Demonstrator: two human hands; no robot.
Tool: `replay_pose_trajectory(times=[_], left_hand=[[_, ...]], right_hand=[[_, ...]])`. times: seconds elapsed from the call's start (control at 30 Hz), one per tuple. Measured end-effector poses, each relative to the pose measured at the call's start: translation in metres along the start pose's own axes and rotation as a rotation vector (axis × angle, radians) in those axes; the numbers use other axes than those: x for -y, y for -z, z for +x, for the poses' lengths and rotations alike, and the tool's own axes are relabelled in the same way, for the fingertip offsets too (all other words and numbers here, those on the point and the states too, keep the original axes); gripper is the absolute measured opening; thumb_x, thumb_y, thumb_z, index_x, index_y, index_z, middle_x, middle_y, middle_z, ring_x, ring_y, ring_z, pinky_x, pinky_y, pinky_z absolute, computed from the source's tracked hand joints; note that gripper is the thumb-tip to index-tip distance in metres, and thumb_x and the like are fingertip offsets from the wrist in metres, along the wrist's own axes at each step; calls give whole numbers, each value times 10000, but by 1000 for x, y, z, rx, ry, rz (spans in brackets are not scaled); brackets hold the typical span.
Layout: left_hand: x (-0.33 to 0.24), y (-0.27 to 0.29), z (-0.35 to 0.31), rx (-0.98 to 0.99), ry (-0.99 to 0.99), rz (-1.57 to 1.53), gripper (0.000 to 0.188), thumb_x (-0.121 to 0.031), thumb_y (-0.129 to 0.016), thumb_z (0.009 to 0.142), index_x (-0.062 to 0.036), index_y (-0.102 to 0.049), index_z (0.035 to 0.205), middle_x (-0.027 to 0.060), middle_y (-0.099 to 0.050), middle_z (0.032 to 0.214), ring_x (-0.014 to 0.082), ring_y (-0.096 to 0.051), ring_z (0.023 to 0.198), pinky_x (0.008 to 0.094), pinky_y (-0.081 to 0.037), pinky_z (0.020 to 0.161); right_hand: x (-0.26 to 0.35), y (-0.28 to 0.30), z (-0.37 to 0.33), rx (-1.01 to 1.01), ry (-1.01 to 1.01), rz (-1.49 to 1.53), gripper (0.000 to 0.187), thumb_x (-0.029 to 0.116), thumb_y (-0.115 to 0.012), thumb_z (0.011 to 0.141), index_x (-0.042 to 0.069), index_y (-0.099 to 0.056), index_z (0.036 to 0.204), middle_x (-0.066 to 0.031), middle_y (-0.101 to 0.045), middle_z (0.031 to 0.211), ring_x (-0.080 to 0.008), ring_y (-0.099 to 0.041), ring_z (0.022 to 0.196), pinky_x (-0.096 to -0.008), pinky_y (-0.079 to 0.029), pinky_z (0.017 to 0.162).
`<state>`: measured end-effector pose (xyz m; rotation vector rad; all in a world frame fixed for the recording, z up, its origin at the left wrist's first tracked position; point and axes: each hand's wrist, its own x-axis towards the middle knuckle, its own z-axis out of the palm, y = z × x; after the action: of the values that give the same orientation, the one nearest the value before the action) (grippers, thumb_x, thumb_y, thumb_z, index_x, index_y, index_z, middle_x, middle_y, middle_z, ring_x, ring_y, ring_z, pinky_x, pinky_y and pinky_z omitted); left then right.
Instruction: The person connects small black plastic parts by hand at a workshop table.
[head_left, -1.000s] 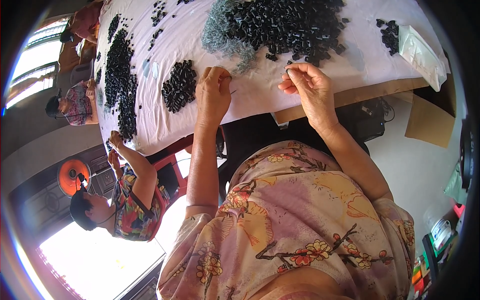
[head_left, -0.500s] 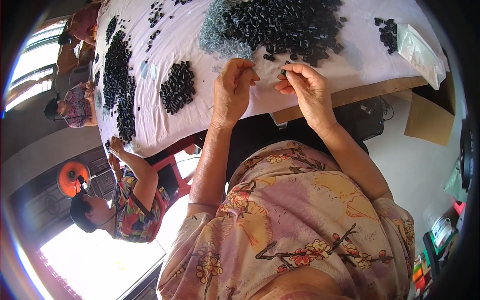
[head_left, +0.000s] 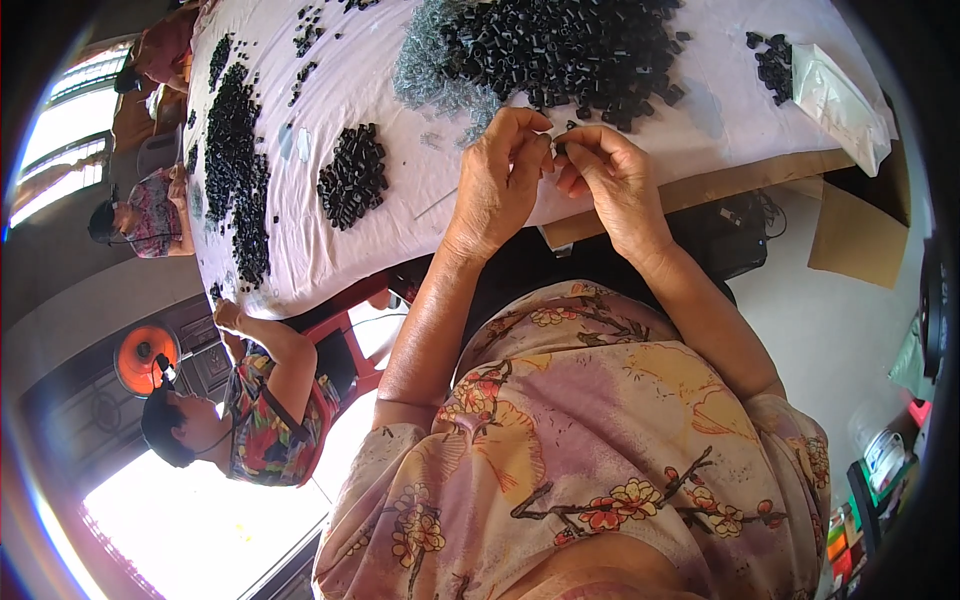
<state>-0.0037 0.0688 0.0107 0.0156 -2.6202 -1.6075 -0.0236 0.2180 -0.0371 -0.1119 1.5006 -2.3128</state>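
My right hand [head_left: 618, 180] pinches a small black piece [head_left: 561, 148] between thumb and forefinger, just above the table's near edge. My left hand [head_left: 503, 182] meets it there, its thumb and fingers pressed together; what they hold is too small and hidden to make out. Beyond my hands lies a large heap of short black tube-like pieces [head_left: 570, 60]. Against its left side sits a heap of small clear pieces [head_left: 440, 75]. A thin, straight rod [head_left: 437, 203] rests on the cloth beside my left wrist.
A separate pile of black pieces [head_left: 352, 177] lies to the left on the pale cloth [head_left: 300, 235], with a longer pile [head_left: 235, 170] beyond it. At the right stand a white plastic bag [head_left: 838, 105] and cardboard [head_left: 855, 238]. A co-worker [head_left: 270, 400] sits at the table's left.
My left hand has moved right and slightly up to meet my right hand at the black piece. The thin rod now shows more fully. The co-worker's hands have shifted a little.
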Motion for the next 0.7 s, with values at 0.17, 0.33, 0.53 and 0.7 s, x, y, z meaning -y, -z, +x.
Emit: replay_pose_trajectory(times=[0.17,0.33,0.53,0.7], left_hand=[[-1,2,-1,40,29,26,139,-5,-501,963,25,-556,1087,46,-632,774,88,-579,695,234,-483,641],[-1,1,-3,48,43,26,126,-7,-523,951,18,-559,1069,74,-653,768,117,-622,698,259,-497,639],[2,3,-6,30,40,47,125,-12,-530,951,18,-561,1068,76,-655,769,116,-628,704,260,-501,644],[-1,4,-6,33,61,36,136,-22,-523,964,21,-558,1088,43,-636,773,85,-586,689,234,-483,633]], right_hand=[[-1,1,1,22,-14,15,113,69,-578,974,7,-646,1039,-29,-671,849,-76,-623,705,-210,-516,638],[-3,0,1,34,17,0,114,41,-589,960,3,-648,1048,-33,-677,881,-79,-642,756,-205,-526,678],[5,-5,-1,-17,19,134,120,24,-582,961,-10,-629,1065,-51,-676,932,-101,-674,793,-221,-558,726],[1,-2,-1,-5,48,27,118,16,-582,959,-16,-606,1070,-62,-674,930,-101,-672,771,-224,-563,711]])
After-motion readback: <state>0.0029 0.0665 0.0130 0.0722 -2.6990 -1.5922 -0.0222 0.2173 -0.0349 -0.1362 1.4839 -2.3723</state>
